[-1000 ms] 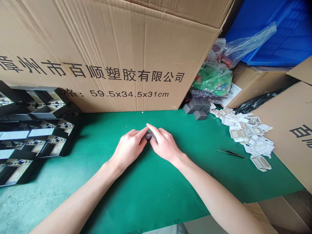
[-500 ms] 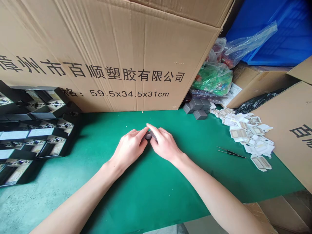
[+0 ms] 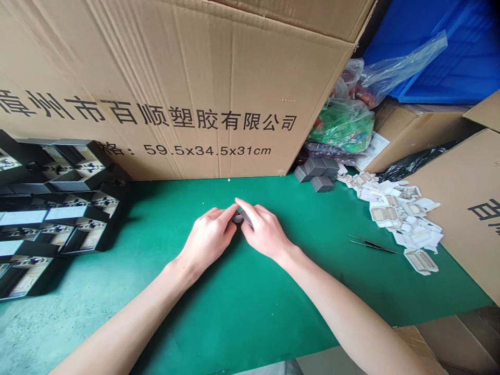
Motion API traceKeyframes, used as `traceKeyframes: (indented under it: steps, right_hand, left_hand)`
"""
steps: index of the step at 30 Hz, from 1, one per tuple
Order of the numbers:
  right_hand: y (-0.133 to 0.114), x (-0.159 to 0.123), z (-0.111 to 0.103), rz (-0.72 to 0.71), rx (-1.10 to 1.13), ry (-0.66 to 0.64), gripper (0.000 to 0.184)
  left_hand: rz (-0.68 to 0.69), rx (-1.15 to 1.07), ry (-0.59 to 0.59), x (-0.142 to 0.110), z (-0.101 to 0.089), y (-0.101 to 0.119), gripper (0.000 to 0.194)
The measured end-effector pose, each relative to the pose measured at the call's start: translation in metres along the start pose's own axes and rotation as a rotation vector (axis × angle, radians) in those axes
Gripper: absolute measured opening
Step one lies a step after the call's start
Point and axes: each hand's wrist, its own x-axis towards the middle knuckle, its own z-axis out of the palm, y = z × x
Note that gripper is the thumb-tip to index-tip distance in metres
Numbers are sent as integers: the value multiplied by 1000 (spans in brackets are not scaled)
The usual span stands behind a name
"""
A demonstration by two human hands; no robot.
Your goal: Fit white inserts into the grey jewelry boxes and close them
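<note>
My left hand (image 3: 211, 234) and my right hand (image 3: 265, 229) meet over the middle of the green mat (image 3: 219, 312), with their index fingertips close together. Between them is a small dark grey piece (image 3: 246, 219) with a lighter rounded part; most of it is hidden by the fingers, so its kind does not show. Both hands have curled fingers closed around this piece, the thumbs on the near side. To the right of my right hand lies a pair of tweezers (image 3: 373, 244) flat on the mat.
Stacked black cases (image 3: 82, 229) stand at the left. A big cardboard box (image 3: 203, 78) walls off the back. At the right are grey blocks (image 3: 321, 183), a heap of white plastic parts (image 3: 414, 219), filled plastic bags (image 3: 344, 125), a blue crate (image 3: 422, 88) and another carton (image 3: 461, 177).
Almost nothing differs. Both hands keep the same grip and place, while the view has shifted very slightly.
</note>
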Motion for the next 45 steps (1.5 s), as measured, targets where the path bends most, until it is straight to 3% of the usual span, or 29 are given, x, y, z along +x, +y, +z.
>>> traceKeyframes:
  steps: [45]
  right_hand:
    - [1,-1,0,26,66,-32,54]
  left_hand:
    - [-32,-28,-28,2,-1,1,43]
